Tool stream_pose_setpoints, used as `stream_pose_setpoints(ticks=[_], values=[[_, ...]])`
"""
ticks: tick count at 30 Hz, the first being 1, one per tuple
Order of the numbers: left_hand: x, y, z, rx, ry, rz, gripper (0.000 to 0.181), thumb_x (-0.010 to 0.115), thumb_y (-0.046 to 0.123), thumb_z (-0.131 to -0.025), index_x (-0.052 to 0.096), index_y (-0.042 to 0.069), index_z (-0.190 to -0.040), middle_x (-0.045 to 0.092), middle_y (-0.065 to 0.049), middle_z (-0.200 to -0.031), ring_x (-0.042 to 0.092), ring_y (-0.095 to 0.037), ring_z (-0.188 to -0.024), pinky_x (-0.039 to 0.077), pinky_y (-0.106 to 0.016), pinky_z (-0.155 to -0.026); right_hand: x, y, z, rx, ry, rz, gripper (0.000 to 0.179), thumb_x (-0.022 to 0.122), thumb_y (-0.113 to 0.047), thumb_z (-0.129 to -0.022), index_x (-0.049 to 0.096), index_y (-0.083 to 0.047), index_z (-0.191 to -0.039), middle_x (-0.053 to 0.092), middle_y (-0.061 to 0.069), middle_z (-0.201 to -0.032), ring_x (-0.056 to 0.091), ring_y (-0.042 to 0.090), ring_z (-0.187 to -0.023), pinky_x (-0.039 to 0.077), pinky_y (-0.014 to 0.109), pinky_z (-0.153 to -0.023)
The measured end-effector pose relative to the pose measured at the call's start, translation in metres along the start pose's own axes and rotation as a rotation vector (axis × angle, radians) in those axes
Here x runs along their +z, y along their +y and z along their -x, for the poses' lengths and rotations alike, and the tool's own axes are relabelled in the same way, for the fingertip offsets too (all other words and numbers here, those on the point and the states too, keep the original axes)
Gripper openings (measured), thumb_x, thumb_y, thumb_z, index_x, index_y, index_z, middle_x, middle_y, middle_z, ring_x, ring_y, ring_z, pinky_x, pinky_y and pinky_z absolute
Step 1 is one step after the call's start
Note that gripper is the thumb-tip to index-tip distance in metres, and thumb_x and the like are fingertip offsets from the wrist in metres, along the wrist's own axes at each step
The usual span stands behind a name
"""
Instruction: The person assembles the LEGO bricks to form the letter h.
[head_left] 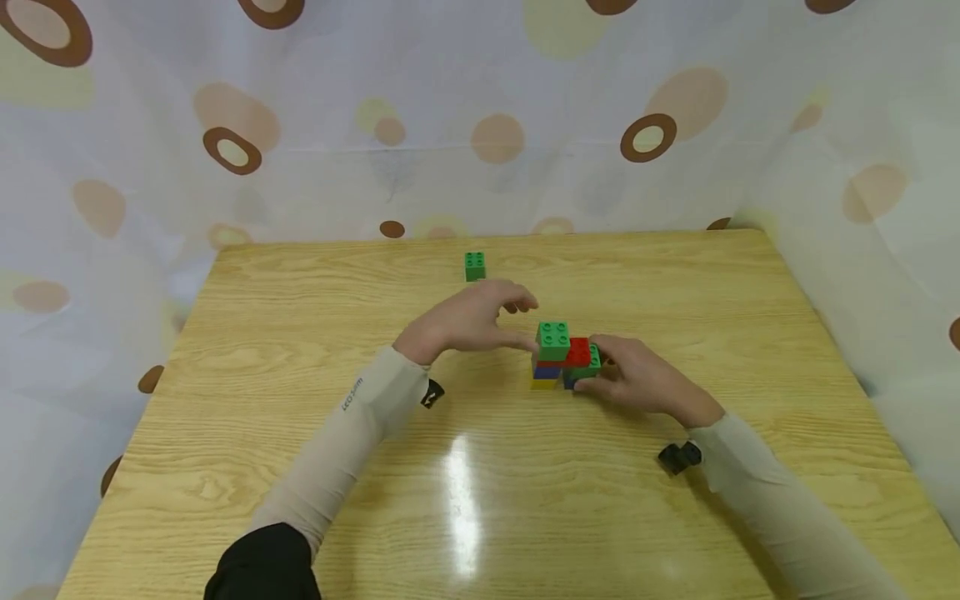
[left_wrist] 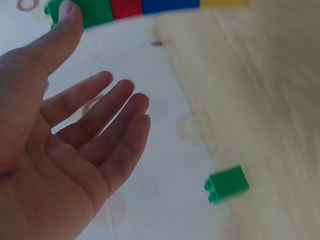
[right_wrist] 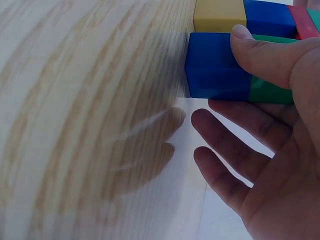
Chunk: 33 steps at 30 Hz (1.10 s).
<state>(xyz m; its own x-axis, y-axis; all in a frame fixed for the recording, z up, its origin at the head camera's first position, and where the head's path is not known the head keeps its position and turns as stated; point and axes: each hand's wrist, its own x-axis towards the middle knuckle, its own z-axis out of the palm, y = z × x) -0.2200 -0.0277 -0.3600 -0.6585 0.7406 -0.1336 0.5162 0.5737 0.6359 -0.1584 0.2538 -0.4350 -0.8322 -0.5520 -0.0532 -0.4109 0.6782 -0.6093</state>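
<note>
A small structure of toy building bricks stands right of the table's middle. Its left column has a yellow brick (head_left: 544,384) at the bottom, a blue brick (head_left: 547,372) above, then a red brick (head_left: 578,352) reaching over to the right column, and a green brick (head_left: 553,337) on top. Under the red brick's right part are a second green brick (right_wrist: 270,90) and a second blue brick (right_wrist: 217,70). My right hand (head_left: 637,379) pinches this right column between thumb and fingers. My left hand (head_left: 472,321) has its thumb at the top green brick, other fingers spread apart from it.
A lone green brick (head_left: 475,267) stands near the back edge of the wooden table (head_left: 300,333), beyond my left hand. A patterned cloth (head_left: 450,83) hangs behind the table. Black wrist devices (head_left: 678,457) sit by both sleeves.
</note>
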Motion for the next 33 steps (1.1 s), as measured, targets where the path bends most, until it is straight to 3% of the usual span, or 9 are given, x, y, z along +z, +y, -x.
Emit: stream_pose_setpoints(ticks=[7,11,17,20,26,33], values=[[-0.027,-0.025,-0.019,-0.154,0.108,-0.175,0.056,0.069,0.035,-0.098,0.052,0.008,-0.145,0.051,-0.010,-0.147,0.051,-0.028,-0.133,0.043,-0.040,-0.110,-0.001,0.001,0.001,0.008,-0.001,0.021,0.037,0.078,-0.027,-0.091,0.063,-0.015,-0.124,0.072,0.000,-0.116,0.070,0.018,-0.102,0.057,0.044,-0.089],[-0.032,-0.041,-0.036,-0.244,0.139,-0.302,0.055,0.064,0.028,-0.101,0.047,0.008,-0.149,0.046,-0.011,-0.152,0.046,-0.029,-0.139,0.040,-0.041,-0.114,-0.001,0.004,0.001,0.011,-0.001,0.032,0.036,0.078,-0.028,-0.091,0.064,-0.016,-0.122,0.072,-0.002,-0.114,0.069,0.015,-0.100,0.056,0.042,-0.088],[-0.026,-0.064,-0.056,-0.357,0.047,-0.334,0.067,0.062,0.025,-0.103,0.029,0.011,-0.160,0.030,-0.011,-0.165,0.032,-0.030,-0.150,0.035,-0.045,-0.119,-0.001,0.007,0.004,0.019,0.000,0.031,0.034,0.078,-0.028,-0.091,0.064,-0.016,-0.120,0.073,-0.003,-0.111,0.070,0.012,-0.097,0.057,0.040,-0.085],[-0.020,-0.072,-0.062,-0.404,-0.005,-0.362,0.069,0.060,0.027,-0.103,0.026,0.012,-0.161,0.029,-0.011,-0.165,0.033,-0.028,-0.150,0.035,-0.044,-0.119,-0.001,0.008,0.005,0.019,-0.001,0.023,0.035,0.077,-0.029,-0.092,0.064,-0.017,-0.121,0.073,-0.003,-0.111,0.070,0.012,-0.097,0.057,0.039,-0.085],[-0.010,-0.075,-0.071,-0.398,0.040,-0.411,0.039,0.059,0.022,-0.104,0.051,0.007,-0.139,0.055,-0.011,-0.139,0.056,-0.025,-0.125,0.049,-0.038,-0.102,-0.001,0.009,0.005,0.009,0.005,0.018,0.035,0.077,-0.029,-0.092,0.064,-0.017,-0.122,0.073,-0.003,-0.111,0.070,0.011,-0.096,0.057,0.038,-0.084],[-0.007,-0.073,-0.071,-0.377,0.049,-0.350,0.033,0.059,0.019,-0.104,0.052,0.007,-0.134,0.055,-0.012,-0.134,0.056,-0.026,-0.120,0.049,-0.038,-0.099,-0.001,0.009,0.006,0.021,-0.005,0.028,0.036,0.076,-0.030,-0.092,0.063,-0.016,-0.123,0.073,-0.002,-0.112,0.071,0.014,-0.097,0.058,0.040,-0.085]])
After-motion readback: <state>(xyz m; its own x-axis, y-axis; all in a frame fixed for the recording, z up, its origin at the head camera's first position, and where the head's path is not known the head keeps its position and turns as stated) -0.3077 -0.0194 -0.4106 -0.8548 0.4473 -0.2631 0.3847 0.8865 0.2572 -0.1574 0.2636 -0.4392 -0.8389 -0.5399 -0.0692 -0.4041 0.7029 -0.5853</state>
